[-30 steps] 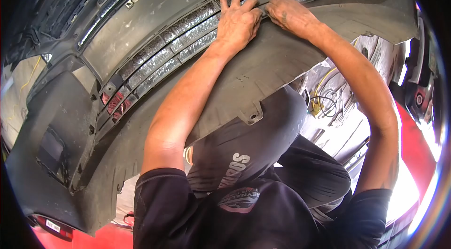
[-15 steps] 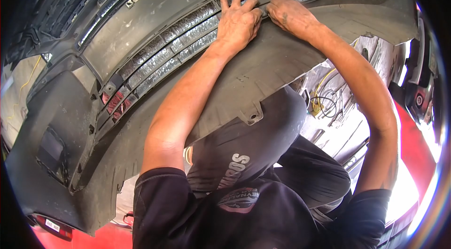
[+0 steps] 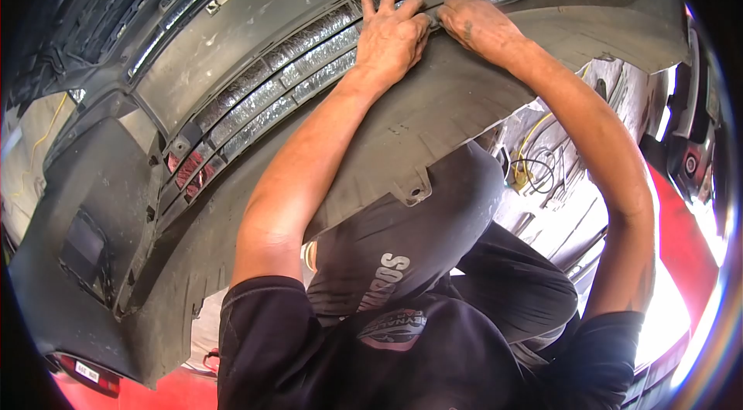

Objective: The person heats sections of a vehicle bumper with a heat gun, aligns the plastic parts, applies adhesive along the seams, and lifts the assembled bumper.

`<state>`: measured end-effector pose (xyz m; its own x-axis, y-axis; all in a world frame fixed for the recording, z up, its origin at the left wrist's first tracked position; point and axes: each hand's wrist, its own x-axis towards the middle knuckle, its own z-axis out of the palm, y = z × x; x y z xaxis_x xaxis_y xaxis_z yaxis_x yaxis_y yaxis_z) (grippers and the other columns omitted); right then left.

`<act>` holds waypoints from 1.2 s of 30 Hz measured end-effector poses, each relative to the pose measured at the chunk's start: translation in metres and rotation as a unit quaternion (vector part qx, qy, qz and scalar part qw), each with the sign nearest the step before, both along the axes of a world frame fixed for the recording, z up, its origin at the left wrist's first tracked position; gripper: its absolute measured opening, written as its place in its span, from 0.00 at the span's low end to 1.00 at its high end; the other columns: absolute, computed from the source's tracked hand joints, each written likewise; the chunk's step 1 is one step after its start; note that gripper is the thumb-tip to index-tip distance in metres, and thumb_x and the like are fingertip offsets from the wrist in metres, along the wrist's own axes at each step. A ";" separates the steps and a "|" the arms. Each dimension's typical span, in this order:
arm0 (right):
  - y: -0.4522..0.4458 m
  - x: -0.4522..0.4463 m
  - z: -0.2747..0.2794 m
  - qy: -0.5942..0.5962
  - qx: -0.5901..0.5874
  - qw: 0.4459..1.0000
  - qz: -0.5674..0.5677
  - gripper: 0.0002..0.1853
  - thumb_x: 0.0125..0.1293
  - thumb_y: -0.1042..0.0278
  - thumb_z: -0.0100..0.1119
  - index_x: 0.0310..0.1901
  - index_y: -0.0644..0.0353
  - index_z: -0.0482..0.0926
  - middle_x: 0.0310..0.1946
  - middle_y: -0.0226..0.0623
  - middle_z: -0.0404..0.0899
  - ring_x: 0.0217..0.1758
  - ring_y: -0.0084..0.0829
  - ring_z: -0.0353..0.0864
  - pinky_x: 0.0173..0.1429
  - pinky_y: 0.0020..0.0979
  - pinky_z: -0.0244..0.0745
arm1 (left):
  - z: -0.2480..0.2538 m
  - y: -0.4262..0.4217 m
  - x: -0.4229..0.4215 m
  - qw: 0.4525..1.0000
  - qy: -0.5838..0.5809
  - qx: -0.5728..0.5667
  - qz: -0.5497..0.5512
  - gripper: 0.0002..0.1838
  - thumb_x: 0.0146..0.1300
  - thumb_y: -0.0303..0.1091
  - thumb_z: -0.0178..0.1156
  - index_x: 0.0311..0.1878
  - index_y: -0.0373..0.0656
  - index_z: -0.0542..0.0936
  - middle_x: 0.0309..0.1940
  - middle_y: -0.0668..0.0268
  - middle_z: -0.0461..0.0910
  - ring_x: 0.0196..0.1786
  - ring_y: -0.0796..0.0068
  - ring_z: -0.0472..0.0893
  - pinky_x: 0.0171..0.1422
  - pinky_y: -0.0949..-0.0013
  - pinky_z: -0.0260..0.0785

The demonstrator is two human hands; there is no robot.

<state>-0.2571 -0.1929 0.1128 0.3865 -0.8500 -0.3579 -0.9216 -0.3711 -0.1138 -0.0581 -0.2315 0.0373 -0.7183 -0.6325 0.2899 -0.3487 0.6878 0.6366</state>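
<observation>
The bumper cover [image 3: 457, 93] lies with its tabbed edge over the person's knee [image 3: 457, 193]. Left hand [image 3: 391, 37] bends onto the grille [image 3: 255, 104], outer fingers spread; right hand [image 3: 480, 27] bunches beside it. Knuckles hide whether either pinches anything; I can't tell. Leftward, slats stretch exposed.

The left hand [image 3: 391, 37] covers part of the bumper grille [image 3: 280, 79]; anything between the right hand's [image 3: 472, 23] fingertips is too small to tell. The far edge cuts off the bumper cover [image 3: 402, 128]. The number plate [image 3: 87, 370], near left, is illegible.
</observation>
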 end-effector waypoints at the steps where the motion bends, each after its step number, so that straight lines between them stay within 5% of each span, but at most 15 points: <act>1: 0.000 -0.001 -0.001 0.001 0.001 1.000 0.000 0.08 0.74 0.67 0.55 0.41 0.64 0.78 0.39 0.45 0.79 0.43 0.49 0.83 0.47 0.46 0.79 | 0.000 0.000 0.000 1.000 0.003 0.000 0.000 0.09 0.62 0.34 0.71 0.46 0.48 0.89 0.57 0.69 0.82 0.63 0.56 0.75 0.77 0.29 0.54; 12: 0.000 0.001 0.001 0.005 0.000 1.000 0.003 0.06 0.71 0.71 0.57 0.41 0.65 0.79 0.39 0.46 0.80 0.44 0.50 0.83 0.49 0.47 0.80 | -0.001 0.001 0.000 1.000 0.004 0.000 0.003 0.09 0.62 0.35 0.71 0.45 0.48 0.89 0.57 0.68 0.82 0.63 0.56 0.75 0.77 0.29 0.54; 18: -0.003 0.002 0.008 -0.016 -0.015 0.999 -0.028 0.03 0.61 0.77 0.59 0.36 0.64 0.81 0.34 0.45 0.83 0.43 0.48 0.86 0.51 0.46 0.82 | -0.001 -0.001 -0.001 1.000 0.012 0.001 0.006 0.09 0.62 0.34 0.71 0.45 0.47 0.89 0.56 0.68 0.82 0.62 0.56 0.76 0.77 0.29 0.53; 28: -0.009 -0.011 0.047 -0.083 -0.027 0.987 -0.137 0.14 0.62 0.75 0.61 0.49 0.64 0.84 0.44 0.47 0.84 0.51 0.52 0.83 0.58 0.47 0.79 | 0.002 0.001 -0.003 1.000 -0.006 -0.004 0.009 0.10 0.62 0.35 0.72 0.46 0.49 0.90 0.55 0.71 0.82 0.62 0.59 0.75 0.78 0.32 0.53; 36: 0.022 -0.008 0.075 -0.024 -0.054 0.994 -0.096 0.14 0.63 0.77 0.61 0.50 0.64 0.84 0.45 0.46 0.84 0.50 0.50 0.84 0.57 0.45 0.80 | 0.001 0.001 -0.004 1.000 -0.015 -0.018 0.010 0.09 0.61 0.36 0.72 0.44 0.50 0.90 0.56 0.72 0.82 0.63 0.58 0.75 0.79 0.35 0.53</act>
